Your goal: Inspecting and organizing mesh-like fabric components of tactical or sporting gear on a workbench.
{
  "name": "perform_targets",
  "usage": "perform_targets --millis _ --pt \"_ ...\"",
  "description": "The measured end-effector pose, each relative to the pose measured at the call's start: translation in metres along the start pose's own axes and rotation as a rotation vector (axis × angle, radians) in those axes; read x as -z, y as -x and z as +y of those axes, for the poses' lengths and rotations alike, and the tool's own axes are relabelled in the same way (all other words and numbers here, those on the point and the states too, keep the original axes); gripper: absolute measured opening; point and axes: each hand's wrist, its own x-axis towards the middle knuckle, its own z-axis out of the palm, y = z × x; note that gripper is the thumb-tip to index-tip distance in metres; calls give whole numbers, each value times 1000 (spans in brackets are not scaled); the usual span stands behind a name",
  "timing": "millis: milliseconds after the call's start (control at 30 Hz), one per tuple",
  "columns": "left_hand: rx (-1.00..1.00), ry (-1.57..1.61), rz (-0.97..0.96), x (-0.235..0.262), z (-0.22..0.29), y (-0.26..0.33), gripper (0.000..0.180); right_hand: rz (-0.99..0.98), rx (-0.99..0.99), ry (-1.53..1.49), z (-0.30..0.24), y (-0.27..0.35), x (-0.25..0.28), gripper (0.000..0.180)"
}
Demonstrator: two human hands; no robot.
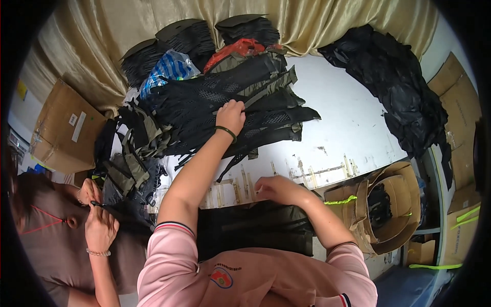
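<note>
My left hand (231, 116), with a dark bangle at the wrist, reaches across the white table onto a spread of black mesh fabric pieces (204, 97). Its fingers are bent and closed on the edge of one black piece; the fingertips are partly hidden. Olive-green strips (271, 82) lie among the black ones. Close to the table's near edge, my right hand (280, 190) hovers with curled fingers, thumb and fingertips drawn together. What they pinch, if anything, is too small to name. Dark fabric (255, 230) hangs over my lap below it.
Stacks of black pieces (186, 38) stand by the curtain, with blue-striped (174, 66) and red (240, 48) plastic bags before them. Black material (394, 82) heaps at the right. A cut cardboard box (414, 204) is near my right arm. At left, a co-worker's hands (99, 225) handle black material.
</note>
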Motion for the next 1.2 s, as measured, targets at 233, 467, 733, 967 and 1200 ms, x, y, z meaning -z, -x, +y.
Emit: perform_targets --millis 233,467,733,967,1200 --pt "-532 119 76 72 76 86 9 551 -97 -1511 87 22 36 71" --pt "-432 272 -232 53 80 202 13 592 -146 -1514 100 65 25 69" --pt "-141 703 -288 52 97 177 51 462 -132 -1043 46 81 19 4" --pt "229 1197 -641 31 121 140 8 388 -60 -302 12 86 29 23" --pt "277 1250 -546 25 138 139 12 897 -85 218 -1 79 -10 34"
